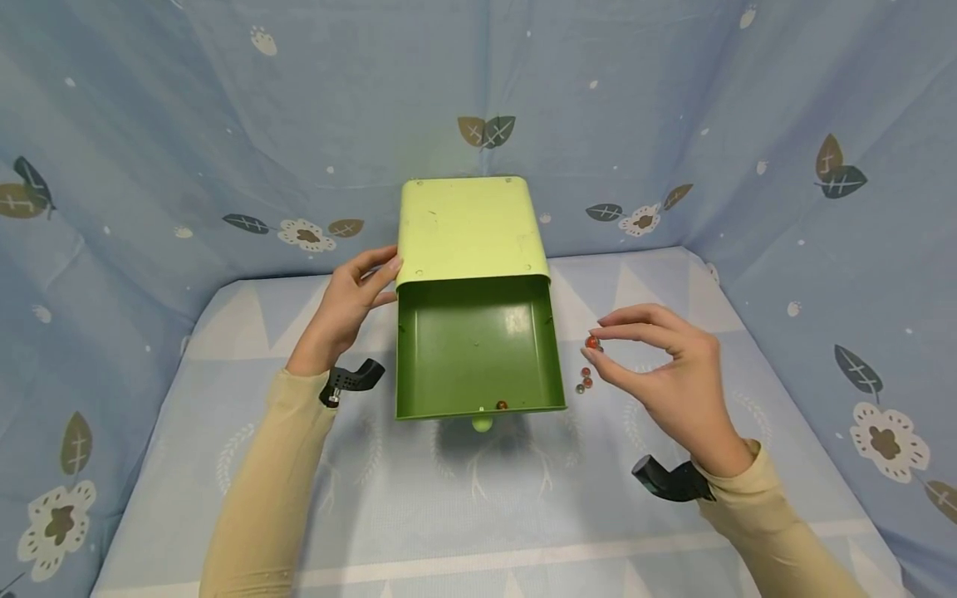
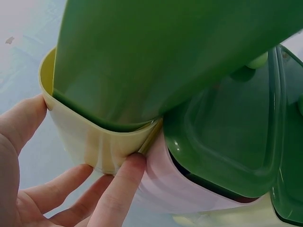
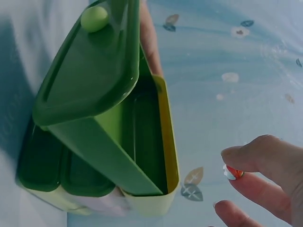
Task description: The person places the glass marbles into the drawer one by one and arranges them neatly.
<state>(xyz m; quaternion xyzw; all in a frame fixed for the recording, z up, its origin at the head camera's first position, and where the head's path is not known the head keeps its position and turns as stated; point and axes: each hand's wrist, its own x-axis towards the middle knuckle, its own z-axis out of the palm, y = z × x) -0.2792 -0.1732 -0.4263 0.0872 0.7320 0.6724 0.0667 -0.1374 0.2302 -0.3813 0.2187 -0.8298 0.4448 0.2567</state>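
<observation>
A small drawer cabinet with a lime-yellow casing (image 1: 471, 228) has its green top drawer (image 1: 478, 340) pulled far out. One reddish marble (image 1: 502, 405) lies inside, by the drawer's front wall. My left hand (image 1: 347, 303) presses thumb and fingertips against the casing's left side, just behind the drawer opening. To the right of the drawer, my right hand (image 1: 665, 365) pinches a red marble (image 1: 592, 341) between thumb and fingertips, above the table. Several more small marbles (image 1: 586, 382) lie on the cloth below those fingertips.
Beneath the top drawer, pushed-in green drawers (image 2: 222, 142) show in a pink casing (image 2: 156, 175) and another yellowish one. A light green knob (image 1: 482, 423) sticks out from the top drawer's front. Patterned blue cloth (image 1: 344, 108) surrounds the table (image 1: 434, 531) behind and at both sides.
</observation>
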